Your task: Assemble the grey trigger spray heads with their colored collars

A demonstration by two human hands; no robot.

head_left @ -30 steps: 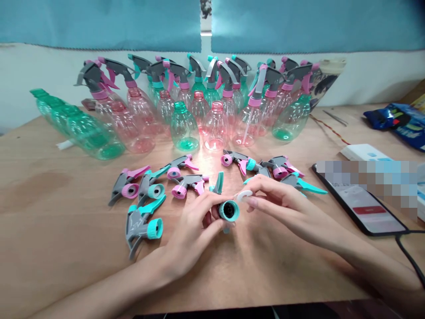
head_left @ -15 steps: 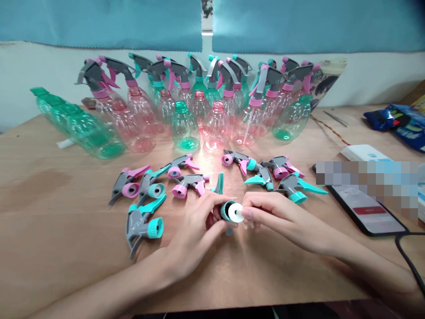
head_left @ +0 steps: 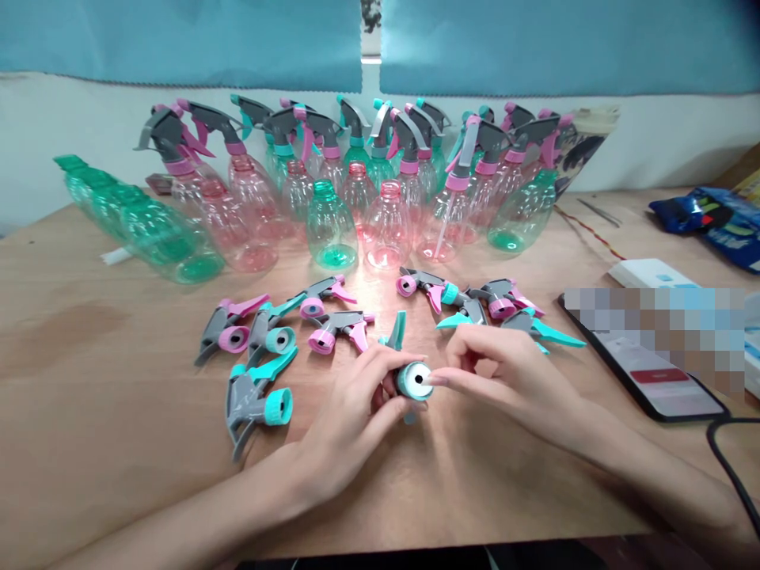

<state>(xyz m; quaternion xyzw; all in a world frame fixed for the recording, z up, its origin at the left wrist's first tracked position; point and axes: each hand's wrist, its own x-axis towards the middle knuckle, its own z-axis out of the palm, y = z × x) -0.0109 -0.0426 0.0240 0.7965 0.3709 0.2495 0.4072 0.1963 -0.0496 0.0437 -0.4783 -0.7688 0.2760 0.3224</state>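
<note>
My left hand (head_left: 350, 400) is closed around a spray trigger head (head_left: 393, 331), its teal collar facing me and its teal lever pointing away. A white washer (head_left: 419, 390) with a dark centre hole sits in the mouth of that collar. The outstretched thumb of my right hand (head_left: 511, 376) touches the washer's right edge. The index finger of that hand is bent and stands apart from the thumb, with nothing visible between them. Loose spray heads in grey with teal (head_left: 255, 404) or pink (head_left: 338, 328) parts lie around both hands.
Behind them stand several green bottles (head_left: 332, 229) and pink bottles (head_left: 387, 229), some topped with spray heads. Green bottles (head_left: 166, 237) lean at the left. To the right are a phone (head_left: 659, 384), a white box (head_left: 647, 273), a cable (head_left: 727, 459) and a blue packet (head_left: 712, 226).
The white washer has moved from my right fingers into the teal collar. My right index finger has lifted away from the thumb. The left hand has barely moved.
</note>
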